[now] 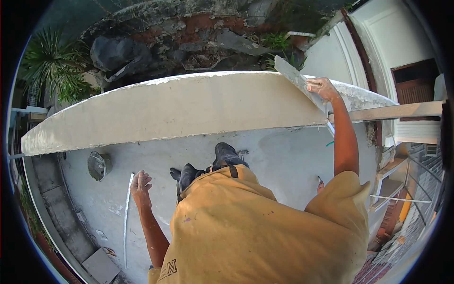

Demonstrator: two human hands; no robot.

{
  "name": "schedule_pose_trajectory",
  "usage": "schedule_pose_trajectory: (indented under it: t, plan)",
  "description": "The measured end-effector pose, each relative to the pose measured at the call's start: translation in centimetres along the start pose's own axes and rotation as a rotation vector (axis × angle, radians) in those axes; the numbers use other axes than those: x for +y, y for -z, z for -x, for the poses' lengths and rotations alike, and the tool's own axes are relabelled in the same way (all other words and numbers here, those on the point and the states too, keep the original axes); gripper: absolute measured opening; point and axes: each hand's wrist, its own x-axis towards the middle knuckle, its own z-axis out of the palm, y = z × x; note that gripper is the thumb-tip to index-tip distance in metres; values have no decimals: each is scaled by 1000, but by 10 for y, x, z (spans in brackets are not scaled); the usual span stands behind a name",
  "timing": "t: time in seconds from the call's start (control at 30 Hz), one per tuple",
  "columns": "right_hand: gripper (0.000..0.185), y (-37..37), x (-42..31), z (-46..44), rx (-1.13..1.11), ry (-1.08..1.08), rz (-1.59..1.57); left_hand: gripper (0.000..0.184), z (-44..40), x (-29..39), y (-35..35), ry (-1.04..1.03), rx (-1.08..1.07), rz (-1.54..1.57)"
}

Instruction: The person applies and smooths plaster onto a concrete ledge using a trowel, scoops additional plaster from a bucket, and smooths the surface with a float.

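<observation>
My right hand [321, 89], dusted with pale plaster, grips a long, flat plastering float [299, 81] at the right part of the low wall. The float lies slanted across the wall's smooth, plastered face [189, 105]; its far end reaches past the upper edge. Down at my left side hangs my left hand [141, 188], also whitened, with its fingers loosely bent and apart and nothing visible in them. Beside it in the view is a thin white strip [128, 217], which seems to lie on the floor.
A mortar-smeared bucket [99, 165] stands on the grey floor [156, 154] at left. A long straight bar [392, 112] juts in from the right at the wall's end. Rocks [118, 54] and plants [54, 66] lie beyond the wall. A square board [100, 266] is at lower left.
</observation>
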Motion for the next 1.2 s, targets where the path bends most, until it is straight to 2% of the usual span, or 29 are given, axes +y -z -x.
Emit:
schedule_pose_trajectory:
  t: [0.13, 0.23, 0.33, 0.4, 0.47, 0.57, 0.6, 0.77, 0.83, 1.0, 1.1, 1.2]
  plan:
    - [42, -27, 1, -4, -20, 29, 315, 41, 10, -2, -21, 13, -3, 15]
    - [41, -28, -29, 24, -336, 103, 370, 37, 16, -9, -36, 15, 7, 37]
    - [42, -18, -4, 26, -53, 34, 60, 37, 13, -19, -43, 29, 12, 49]
    - [33, -1, 3, 22, 200, -162, -94, 37, 13, -19, -45, 19, 1, 73]
    - [29, 14, 61, -9, 298, -431, -272, 38, 12, -17, -43, 13, -10, 73]
    - [32, 13, 78, -19, 359, -611, -269, 38, 14, -19, -32, 19, -3, 70]
    - [30, 8, 77, -17, 327, -570, -251, 38, 13, -19, -26, 23, -3, 62]
    - [29, -53, -19, 9, 160, -417, -319, 37, 5, -38, -1, 61, 14, 71]
    - [28, -86, -77, 18, 44, -315, -303, 37, -4, -42, 6, 68, -5, 84]
    - [30, -179, -209, 19, -69, -216, -289, 37, -26, -36, 21, 53, -29, 126]
    - [30, -233, -285, 22, -117, -70, -216, 37, -38, -32, 34, 28, -22, 146]
    - [32, -294, -351, 38, -240, 115, 10, 37, -50, -26, 41, 0, -39, 152]
